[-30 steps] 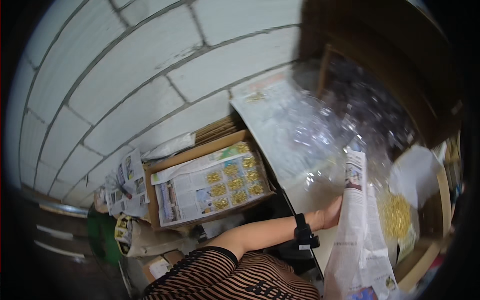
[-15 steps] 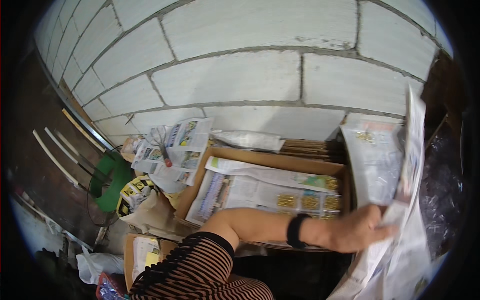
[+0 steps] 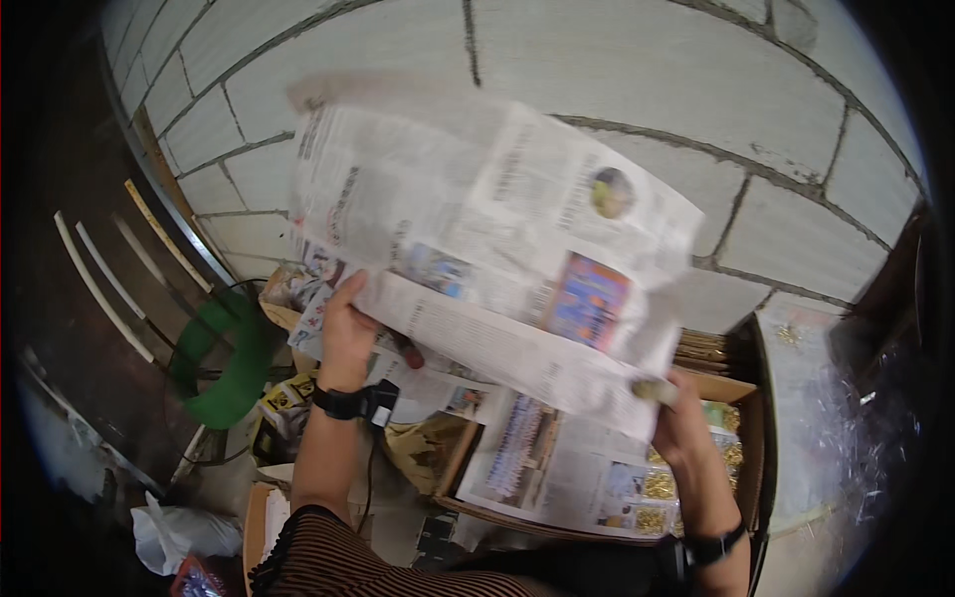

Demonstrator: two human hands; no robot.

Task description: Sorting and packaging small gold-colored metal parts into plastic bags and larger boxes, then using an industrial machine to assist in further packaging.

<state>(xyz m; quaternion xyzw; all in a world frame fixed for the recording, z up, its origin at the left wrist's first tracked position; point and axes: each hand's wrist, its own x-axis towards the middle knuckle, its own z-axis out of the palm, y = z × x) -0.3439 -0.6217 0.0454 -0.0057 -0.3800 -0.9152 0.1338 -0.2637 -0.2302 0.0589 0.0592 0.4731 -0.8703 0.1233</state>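
Observation:
A large newspaper sheet (image 3: 468, 229) is spread in the air in front of the wall, with a folded strip along its near edge. My left hand (image 3: 348, 323) grips that edge near its left end. At the right corner my right hand (image 3: 680, 413) pinches the paper. Below the sheet stands a cardboard box (image 3: 754, 423), partly hidden by it. Inside the box lies another newspaper sheet (image 3: 572, 468), and beside it several clear packets of small gold-coloured pieces (image 3: 659, 485) show.
To the left are a green round holder (image 3: 224, 363) with upright strips, a yellow-and-black bag (image 3: 288, 398) and a white plastic bag (image 3: 189, 532). Clear plastic wrap (image 3: 870, 418) lies on the right. A block wall (image 3: 597, 60) rises behind.
The newspaper has swung from the far right to above the box and is now spread open. My left hand has come into view and holds its other end. The view has shifted.

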